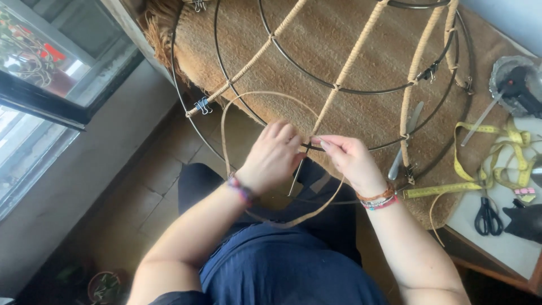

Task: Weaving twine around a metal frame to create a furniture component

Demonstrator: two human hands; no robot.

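Palms-down, both hands [307, 155] pinched shut on cane strand [226, 121] at wire frame [339, 88].

It looked like a craft corner in a home rather than a commercial workshop. A woven mat [350, 51] covered the surface [508, 248], which carried handicraft tools: a yellow tape measure [497, 164], black scissors [488, 217], a glue gun [522, 90] and a large wire frame [339, 85] partly wrapped in rattan, held with binder clips [202, 105]. The tiled floor [152, 192], a window [51, 68] just beside the surface and a potted plant [104, 287] on the floor gave it a domestic feel.
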